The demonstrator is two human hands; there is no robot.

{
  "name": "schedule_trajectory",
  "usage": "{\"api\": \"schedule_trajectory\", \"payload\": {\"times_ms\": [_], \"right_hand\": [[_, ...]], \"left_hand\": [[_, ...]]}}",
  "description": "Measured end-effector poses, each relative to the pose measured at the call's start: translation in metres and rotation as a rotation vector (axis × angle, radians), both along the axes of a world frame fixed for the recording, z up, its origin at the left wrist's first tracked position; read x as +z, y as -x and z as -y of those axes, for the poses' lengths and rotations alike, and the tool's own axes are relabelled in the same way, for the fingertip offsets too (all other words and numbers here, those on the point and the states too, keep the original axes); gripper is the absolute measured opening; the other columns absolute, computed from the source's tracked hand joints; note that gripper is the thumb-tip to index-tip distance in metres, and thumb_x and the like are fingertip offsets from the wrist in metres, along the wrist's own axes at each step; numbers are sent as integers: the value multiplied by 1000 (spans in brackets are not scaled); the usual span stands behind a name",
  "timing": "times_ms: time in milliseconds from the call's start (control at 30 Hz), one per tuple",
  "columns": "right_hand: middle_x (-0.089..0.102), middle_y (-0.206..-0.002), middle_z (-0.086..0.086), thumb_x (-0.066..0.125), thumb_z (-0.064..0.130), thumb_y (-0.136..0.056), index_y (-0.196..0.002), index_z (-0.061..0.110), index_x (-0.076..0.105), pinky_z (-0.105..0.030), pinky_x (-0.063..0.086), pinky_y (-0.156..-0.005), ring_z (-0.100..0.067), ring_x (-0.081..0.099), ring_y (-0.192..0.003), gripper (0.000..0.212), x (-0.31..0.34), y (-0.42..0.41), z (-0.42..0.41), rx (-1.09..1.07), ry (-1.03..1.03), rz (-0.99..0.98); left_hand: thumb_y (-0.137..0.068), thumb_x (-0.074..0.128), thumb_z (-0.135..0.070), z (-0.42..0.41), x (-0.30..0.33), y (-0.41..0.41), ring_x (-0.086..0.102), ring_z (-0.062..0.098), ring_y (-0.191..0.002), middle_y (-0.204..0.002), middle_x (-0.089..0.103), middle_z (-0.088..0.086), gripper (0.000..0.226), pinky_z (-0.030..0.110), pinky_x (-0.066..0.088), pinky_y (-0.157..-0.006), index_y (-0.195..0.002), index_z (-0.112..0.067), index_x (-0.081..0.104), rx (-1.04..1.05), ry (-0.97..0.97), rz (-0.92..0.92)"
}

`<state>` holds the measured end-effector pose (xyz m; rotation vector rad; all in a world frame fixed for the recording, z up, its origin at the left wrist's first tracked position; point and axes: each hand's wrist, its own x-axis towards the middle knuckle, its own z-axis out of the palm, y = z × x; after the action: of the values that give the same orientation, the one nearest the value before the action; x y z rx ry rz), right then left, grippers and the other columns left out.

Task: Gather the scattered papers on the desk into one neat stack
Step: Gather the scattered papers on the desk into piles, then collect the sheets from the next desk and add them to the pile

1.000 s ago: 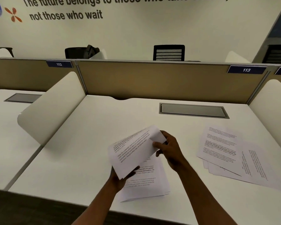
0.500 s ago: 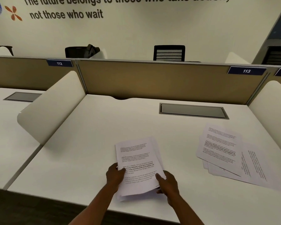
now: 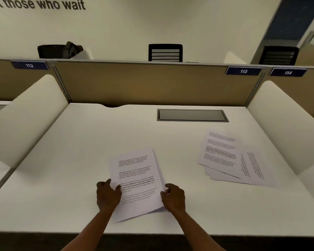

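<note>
While the printed stack (image 3: pixel 137 183) lies at six o'clock on the desk (image 3: pixel 80 160), my left hand (image 3: pixel 107 195) and right hand (image 3: pixel 173 197) pinch its side edges; I'd square them gently before fetching the loose sheets (image 3: pixel 230 158) at three o'clock. Tags read 112, 113, 114.

An office: numbered partition (image 3: pixel 152 82) desks (image 3: pixel 80 142), chairs (image 3: pixel 165 52).

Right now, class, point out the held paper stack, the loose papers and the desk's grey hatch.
held paper stack (image 3: pixel 134 171), head view, top sheet's upper text.
loose papers (image 3: pixel 219 153), head view, topmost sheet's middle.
grey hatch (image 3: pixel 191 115), head view, lid centre.
</note>
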<state>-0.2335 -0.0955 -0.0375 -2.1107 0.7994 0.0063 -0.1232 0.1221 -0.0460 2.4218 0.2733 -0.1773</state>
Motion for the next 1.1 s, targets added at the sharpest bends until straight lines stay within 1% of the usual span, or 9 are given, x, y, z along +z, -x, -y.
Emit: {"api": "schedule_trajectory", "payload": {"times_ms": [67, 167, 300, 400, 533, 667, 800, 967, 1100], "right_hand": [[67, -109, -2, 68, 30, -83, -119, 19, 64, -28, 50, -92, -16, 64, -98, 38, 1, 2, 15, -54, 45, 28], [63, -115, -3, 67, 31, -82, -119, 20, 62, -29, 49, -90, -18, 62, -102, 39, 5, 6, 52, -154, 117, 32], [48, -140, -10, 64, 35, -85, -138, 15, 47, -41, 39, -107, -28, 42, -133, 60, 6, 15, 114, -214, 256, -54], [26, -158, -12, 55, 45, -89, -150, 14, 28, -44, 29, -114, -31, 19, -147, 73, 3, 27, 155, -146, 403, -197], [-4, -164, -9, 42, 53, -94, -155, 22, 1, -48, 17, -120, -31, -2, -151, 80, -1, 39, 189, -28, 481, -337], [-13, -163, -6, 49, 61, -87, -153, 26, -11, -55, 11, -119, -31, -11, -150, 96, -7, 39, 205, 66, 506, -391], [-8, -164, -6, 58, 63, -81, -154, 25, -10, -56, 10, -118, -31, -9, -150, 107, -12, 33, 217, 49, 417, -425], [-4, -165, -2, 61, 57, -83, -154, 27, 10, -54, 6, -120, -26, -7, -151, 93, -20, 35, 215, -11, 356, -368], [8, -163, -3, 65, 53, -81, -151, 30, 20, -55, 8, -120, -27, -4, -151, 86, -18, 40, 207, -82, 364, -278]], "left_hand": [[-85, 69, -27, 5, -3, 2, 43, 35, -123, -132, 45, 17, 55, 50, 48, -94, -135, -11, 54, -21, -44, 90], [-84, 69, -23, 22, -4, 1, 41, 31, -121, -130, 44, 12, 48, 45, 51, -88, -131, -17, 58, -145, -41, 187], [-81, 70, -20, 77, 2, -4, 43, 26, -118, -126, 47, 7, 47, 43, 51, -90, -128, -19, 60, -346, -4, 264], [-80, 70, -22, 132, 13, -6, 45, 26, -122, -128, 51, 6, 51, 39, 50, -94, -129, -20, 59, -536, 32, 324], [-84, 66, -34, 200, 19, -4, 40, 20, -132, -139, 45, 1, 56, 34, 44, -100, -137, -24, 52, -782, 23, 284], [-85, 62, -40, 253, 18, 0, 36, 20, -139, -147, 42, 2, 60, 32, 38, -106, -141, -22, 48, -984, -23, 288], [-91, 54, -43, 293, 14, 0, 29, 19, -144, -154, 35, 2, 62, 32, 32, -111, -147, -22, 38, -1145, -106, 256], [-98, 40, -47, 335, 3, -7, 14, 24, -151, -164, 14, 2, 64, 40, 22, -120, -155, -27, 17, -1271, -249, 153], [-99, 30, -52, 359, -12, -8, 18, 29, -149, -164, 14, 7, 61, 49, 25, -118, -154, -30, 18, -1347, -406, 170]]}}
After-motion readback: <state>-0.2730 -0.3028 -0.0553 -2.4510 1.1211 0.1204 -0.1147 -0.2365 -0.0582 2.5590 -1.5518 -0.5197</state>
